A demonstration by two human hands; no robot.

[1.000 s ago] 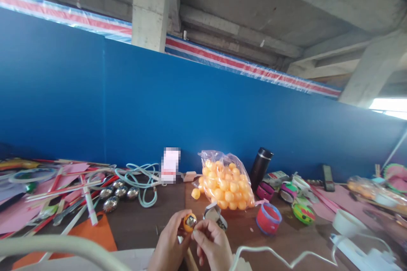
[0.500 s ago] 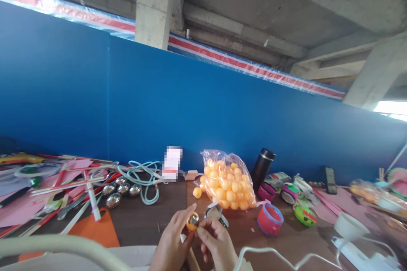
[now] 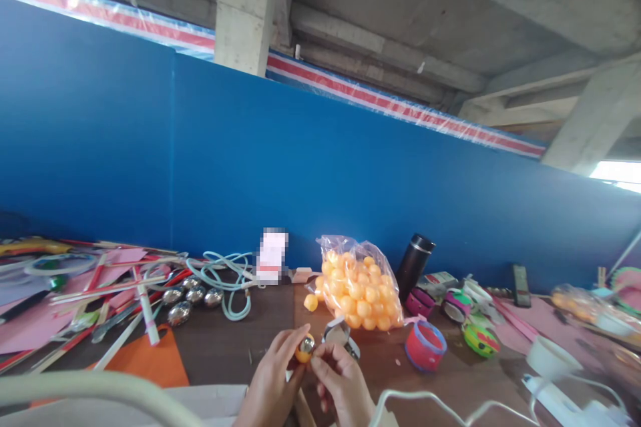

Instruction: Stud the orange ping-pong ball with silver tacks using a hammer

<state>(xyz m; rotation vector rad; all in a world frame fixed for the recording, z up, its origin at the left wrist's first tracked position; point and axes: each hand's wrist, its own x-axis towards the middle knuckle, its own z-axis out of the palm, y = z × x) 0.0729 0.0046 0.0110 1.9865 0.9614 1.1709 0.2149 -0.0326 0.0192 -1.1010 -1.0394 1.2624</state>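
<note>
Between the thumb and fingers of my left hand (image 3: 273, 373) is a small orange ball with a shiny silver patch (image 3: 305, 348). My right hand (image 3: 340, 377) is closed in a pinch at the ball's right side. Whatever its fingertips grip is too small to make out. Just behind my right hand lies a roll of silver tape (image 3: 338, 331), partly covered by my fingers. A clear bag of orange balls (image 3: 358, 290) stands beyond it, with a loose orange ball (image 3: 311, 302) at its left.
Several silver balls (image 3: 179, 313) sit left, near a pale blue cord (image 3: 235, 283) and orange sheet (image 3: 155, 357). A black bottle (image 3: 414, 265), a red tape roll (image 3: 424, 345) and a power strip (image 3: 553, 400) are rightward. A white cable (image 3: 425, 400) crosses in front.
Both hands keep almost the same place and grip. The ball has turned slightly in my fingers, and its silver side now faces up a little more.
</note>
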